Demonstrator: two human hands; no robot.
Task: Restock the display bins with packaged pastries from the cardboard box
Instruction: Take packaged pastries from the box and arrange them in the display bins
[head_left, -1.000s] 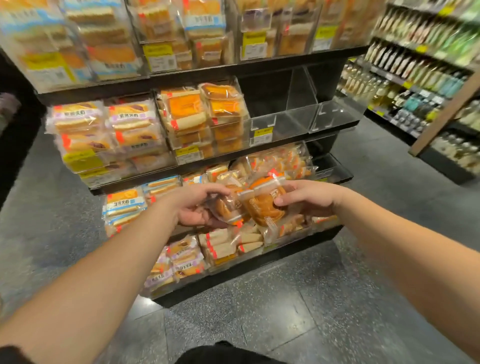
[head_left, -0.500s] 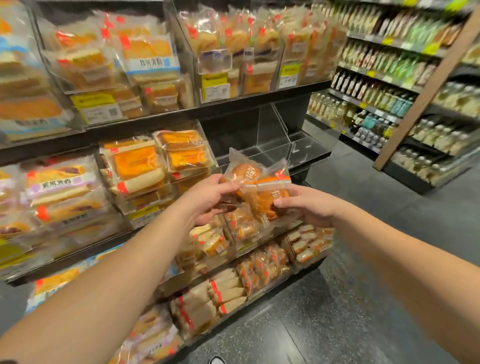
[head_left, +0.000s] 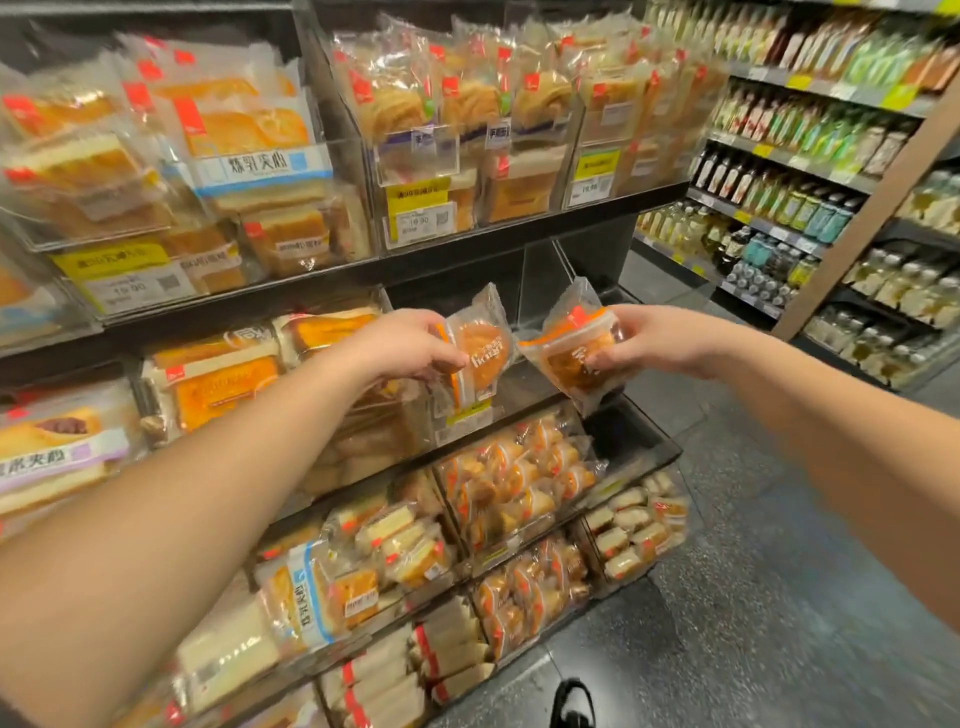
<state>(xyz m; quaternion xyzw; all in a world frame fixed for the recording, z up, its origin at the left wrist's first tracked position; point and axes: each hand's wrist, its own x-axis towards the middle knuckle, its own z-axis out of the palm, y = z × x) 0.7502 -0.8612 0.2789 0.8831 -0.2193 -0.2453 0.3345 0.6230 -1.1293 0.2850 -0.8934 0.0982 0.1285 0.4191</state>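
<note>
Your left hand (head_left: 415, 348) is pinching one round pastry pack (head_left: 480, 349), your right hand (head_left: 647, 340) another (head_left: 574, 349) — both hovering before the empty clear bin (head_left: 540, 270); slippery wrappers risk slipping to the floor.

I read "19.90" on the yellow price tag (head_left: 417, 207) at the upper shelf's front edge, "19.90" on the tag (head_left: 132, 280) toward its left end, and what looks like "19.98" on the tag (head_left: 592, 179) to the right. Chinese lettering on the pack labels is too blurred for me to read.
</note>
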